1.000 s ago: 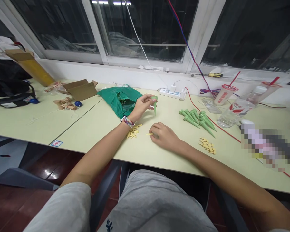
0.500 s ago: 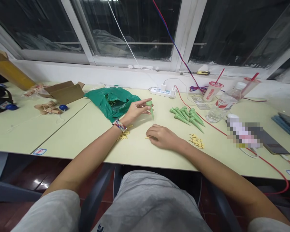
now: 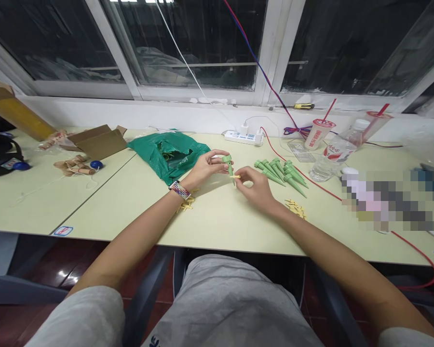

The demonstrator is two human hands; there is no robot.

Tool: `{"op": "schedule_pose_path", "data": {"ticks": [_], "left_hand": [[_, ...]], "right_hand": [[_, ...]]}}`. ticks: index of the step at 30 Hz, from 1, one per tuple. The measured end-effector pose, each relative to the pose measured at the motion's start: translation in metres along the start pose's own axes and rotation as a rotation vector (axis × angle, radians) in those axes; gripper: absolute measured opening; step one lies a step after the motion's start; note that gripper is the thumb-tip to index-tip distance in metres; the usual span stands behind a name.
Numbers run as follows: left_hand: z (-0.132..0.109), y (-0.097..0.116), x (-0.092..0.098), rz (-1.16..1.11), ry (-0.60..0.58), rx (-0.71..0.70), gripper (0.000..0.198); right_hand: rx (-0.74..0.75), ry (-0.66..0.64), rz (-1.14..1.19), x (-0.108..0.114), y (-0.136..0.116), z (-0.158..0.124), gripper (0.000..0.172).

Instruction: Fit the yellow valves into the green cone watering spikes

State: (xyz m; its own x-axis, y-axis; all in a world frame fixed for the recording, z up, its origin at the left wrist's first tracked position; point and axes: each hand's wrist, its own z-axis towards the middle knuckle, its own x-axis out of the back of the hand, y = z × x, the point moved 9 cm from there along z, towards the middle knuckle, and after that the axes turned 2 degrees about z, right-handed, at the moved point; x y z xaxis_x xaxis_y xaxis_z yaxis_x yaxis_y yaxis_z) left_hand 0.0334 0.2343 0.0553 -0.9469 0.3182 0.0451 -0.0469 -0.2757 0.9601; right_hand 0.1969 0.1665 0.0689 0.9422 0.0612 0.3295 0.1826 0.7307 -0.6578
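My left hand pinches a green plastic spike, wide end up and point down, above the table. Between the thumb and finger of my right hand is a small yellow plastic peg, held level beside the spike's lower part; whether the two touch I cannot tell. Under my left wrist lies a pile of yellow pegs. More yellow pegs lie to the right of my right hand. Several green spikes rest in a group beyond it.
A green plastic bag lies open behind my left hand. Further left are a cardboard box and wooden toys with a blue ball. A power strip, a water bottle, a cup and a red cable occupy the back right.
My right hand has risen from the tabletop with the yellow peg, moving away from me to the green spike. My left hand has barely moved and still holds the spike.
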Motion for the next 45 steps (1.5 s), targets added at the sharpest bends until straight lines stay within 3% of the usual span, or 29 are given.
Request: {"op": "schedule_pose_path", "data": {"ticks": [2,4,10,18,28,34,40,45], "left_hand": [[-0.001,-0.002,-0.004,0.001,-0.026,0.021,0.051],[-0.002,-0.003,-0.01,0.014,-0.054,0.039,0.05],[-0.008,0.001,-0.023,-0.009,-0.09,0.046,0.043],[-0.006,-0.001,-0.018,0.023,-0.028,0.015,0.042],[-0.008,0.0,-0.023,-0.013,-0.051,0.049,0.043],[-0.009,0.008,-0.024,-0.005,0.004,0.041,0.049],[-0.013,0.013,-0.033,-0.038,-0.044,0.077,0.047],[-0.013,0.028,-0.026,0.087,0.033,-0.022,0.046]], "right_hand": [[-0.035,0.115,0.036,0.014,0.004,0.004,0.005],[-0.024,0.148,0.043,0.019,0.003,0.005,0.006],[0.052,0.109,-0.046,0.016,-0.008,0.004,0.012],[0.059,0.11,-0.103,0.019,-0.008,0.005,0.013],[0.125,-0.055,-0.179,0.018,-0.018,0.012,0.016],[-0.001,0.009,0.0,0.022,-0.012,0.013,0.015],[0.027,-0.033,0.031,0.02,-0.014,0.013,0.017],[-0.193,0.063,0.265,0.02,0.009,0.012,0.025]]}}
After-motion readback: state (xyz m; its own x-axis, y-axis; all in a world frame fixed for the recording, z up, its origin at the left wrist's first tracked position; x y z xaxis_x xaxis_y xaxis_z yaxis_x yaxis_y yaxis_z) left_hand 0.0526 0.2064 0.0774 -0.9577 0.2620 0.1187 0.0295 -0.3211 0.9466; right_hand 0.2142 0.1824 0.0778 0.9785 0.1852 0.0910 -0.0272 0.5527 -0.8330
